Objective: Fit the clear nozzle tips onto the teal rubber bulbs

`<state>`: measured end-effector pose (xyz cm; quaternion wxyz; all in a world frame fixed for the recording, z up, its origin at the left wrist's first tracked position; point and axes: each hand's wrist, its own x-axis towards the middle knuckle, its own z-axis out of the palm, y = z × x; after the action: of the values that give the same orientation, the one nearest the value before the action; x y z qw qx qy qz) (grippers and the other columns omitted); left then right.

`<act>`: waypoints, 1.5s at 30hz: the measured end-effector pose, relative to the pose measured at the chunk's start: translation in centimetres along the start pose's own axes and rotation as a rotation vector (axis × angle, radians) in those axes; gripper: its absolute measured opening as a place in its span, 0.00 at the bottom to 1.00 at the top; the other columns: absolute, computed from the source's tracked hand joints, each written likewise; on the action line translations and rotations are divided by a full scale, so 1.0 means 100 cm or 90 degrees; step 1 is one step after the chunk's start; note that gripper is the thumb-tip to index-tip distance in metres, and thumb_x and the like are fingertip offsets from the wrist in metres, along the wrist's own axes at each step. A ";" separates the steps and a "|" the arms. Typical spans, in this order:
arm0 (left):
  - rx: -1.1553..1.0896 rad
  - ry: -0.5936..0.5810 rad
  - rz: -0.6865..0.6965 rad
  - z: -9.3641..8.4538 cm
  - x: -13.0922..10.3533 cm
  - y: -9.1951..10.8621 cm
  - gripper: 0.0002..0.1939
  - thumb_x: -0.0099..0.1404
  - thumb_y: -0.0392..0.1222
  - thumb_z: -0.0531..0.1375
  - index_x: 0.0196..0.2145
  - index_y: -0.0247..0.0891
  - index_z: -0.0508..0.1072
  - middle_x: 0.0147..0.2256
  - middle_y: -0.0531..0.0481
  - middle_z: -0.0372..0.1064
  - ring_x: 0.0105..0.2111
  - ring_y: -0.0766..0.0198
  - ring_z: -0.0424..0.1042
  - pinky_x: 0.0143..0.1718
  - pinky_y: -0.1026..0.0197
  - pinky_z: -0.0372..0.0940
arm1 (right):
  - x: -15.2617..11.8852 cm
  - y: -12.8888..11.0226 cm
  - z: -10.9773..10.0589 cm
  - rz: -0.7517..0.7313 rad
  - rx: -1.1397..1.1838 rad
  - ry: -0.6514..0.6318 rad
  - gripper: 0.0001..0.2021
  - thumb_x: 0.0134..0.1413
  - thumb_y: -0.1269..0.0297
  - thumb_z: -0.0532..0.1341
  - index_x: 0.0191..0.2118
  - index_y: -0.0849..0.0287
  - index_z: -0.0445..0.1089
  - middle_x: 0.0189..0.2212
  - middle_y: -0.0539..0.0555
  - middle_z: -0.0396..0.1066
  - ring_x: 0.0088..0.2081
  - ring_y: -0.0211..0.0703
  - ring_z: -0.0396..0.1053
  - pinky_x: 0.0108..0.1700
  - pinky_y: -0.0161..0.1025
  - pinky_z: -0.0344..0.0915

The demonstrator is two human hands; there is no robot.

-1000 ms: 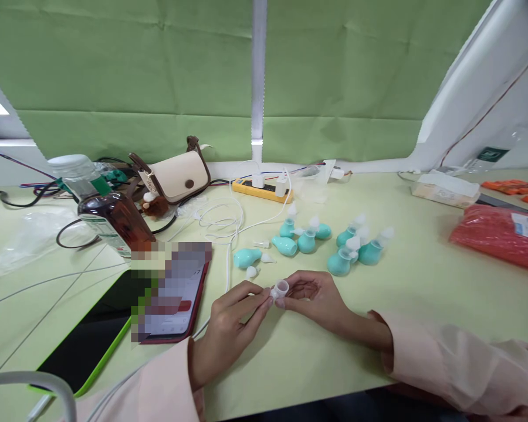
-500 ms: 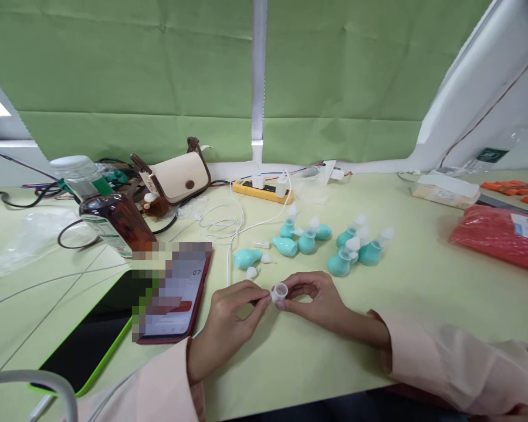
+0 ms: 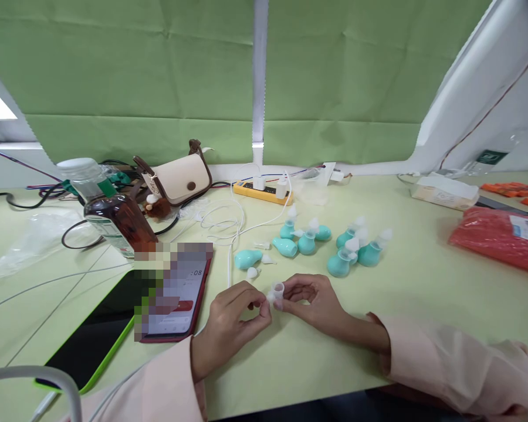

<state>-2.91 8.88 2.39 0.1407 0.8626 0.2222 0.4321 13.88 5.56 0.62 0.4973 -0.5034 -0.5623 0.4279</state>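
Note:
My right hand (image 3: 312, 299) pinches a small translucent plastic cup-shaped piece (image 3: 278, 289), its round opening facing up. At the left end of that piece, my left hand (image 3: 242, 310) has thumb and forefinger pressed together; what they hold, if anything, is hidden. Beyond the hands lie loose parts: a teal rubber bulb (image 3: 247, 259), a second teal bulb (image 3: 285, 247), a small white tip (image 3: 252, 272) and a clear tube piece (image 3: 261, 245). To the right stand several teal bulbs with clear nozzles fitted, among them a nasal aspirator (image 3: 338, 264).
On the left lie a phone with a green case (image 3: 88, 334) and a lit phone (image 3: 176, 299), near a bottle of brown liquid (image 3: 123, 223). A cream handbag (image 3: 185, 179), yellow power strip (image 3: 264, 192) and white cables stand behind. A red plastic package (image 3: 493, 234) lies right.
My left fingertips have curled and slid slightly down and left along the end of the translucent piece. That piece has tilted a little in my right hand, which stays nearly in place.

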 end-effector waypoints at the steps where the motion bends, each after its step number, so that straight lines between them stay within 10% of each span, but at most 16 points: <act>1: -0.002 0.001 -0.009 0.000 0.000 0.000 0.06 0.54 0.28 0.55 0.23 0.34 0.66 0.19 0.52 0.63 0.21 0.69 0.62 0.23 0.67 0.60 | 0.000 0.000 0.000 0.010 0.002 0.012 0.11 0.30 0.64 0.69 0.25 0.60 0.70 0.25 0.51 0.72 0.26 0.38 0.70 0.32 0.35 0.69; 15: 0.060 -0.046 -0.165 0.001 0.000 -0.008 0.06 0.53 0.30 0.55 0.21 0.35 0.69 0.19 0.53 0.65 0.20 0.69 0.63 0.24 0.67 0.60 | 0.020 0.008 -0.012 0.025 -0.044 0.064 0.13 0.40 0.58 0.63 0.30 0.64 0.70 0.23 0.53 0.70 0.24 0.39 0.68 0.27 0.36 0.69; 20: 0.164 -0.151 -0.191 0.004 0.002 -0.018 0.07 0.52 0.29 0.56 0.21 0.35 0.72 0.20 0.52 0.69 0.20 0.67 0.67 0.22 0.67 0.60 | 0.024 0.012 -0.017 -0.130 -0.312 0.075 0.11 0.46 0.63 0.59 0.36 0.61 0.72 0.27 0.54 0.70 0.24 0.37 0.66 0.23 0.34 0.65; 29: 0.177 -0.116 -0.176 0.003 0.000 -0.019 0.09 0.57 0.31 0.52 0.31 0.35 0.72 0.25 0.48 0.73 0.23 0.65 0.70 0.25 0.65 0.63 | 0.025 0.018 -0.017 -0.312 -0.359 0.114 0.09 0.47 0.70 0.58 0.37 0.61 0.69 0.33 0.56 0.70 0.26 0.36 0.68 0.26 0.34 0.70; 36: 0.174 -0.259 0.080 0.004 -0.004 -0.013 0.08 0.59 0.33 0.50 0.29 0.35 0.69 0.22 0.49 0.66 0.21 0.65 0.66 0.22 0.66 0.61 | 0.013 -0.040 -0.055 -0.641 -0.630 0.345 0.09 0.43 0.73 0.62 0.34 0.57 0.68 0.30 0.55 0.70 0.32 0.42 0.69 0.32 0.38 0.68; 45: 0.206 -0.327 0.049 0.005 0.002 -0.012 0.07 0.60 0.33 0.49 0.30 0.36 0.67 0.34 0.43 0.66 0.38 0.58 0.66 0.37 0.55 0.65 | -0.014 -0.037 -0.092 -0.351 -0.874 0.381 0.12 0.47 0.61 0.59 0.39 0.59 0.67 0.36 0.57 0.68 0.27 0.41 0.68 0.27 0.37 0.66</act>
<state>-2.75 9.97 1.72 0.0365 0.9627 0.2125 0.1635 22.51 3.48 5.32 0.2938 -0.6332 -0.6474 -0.3058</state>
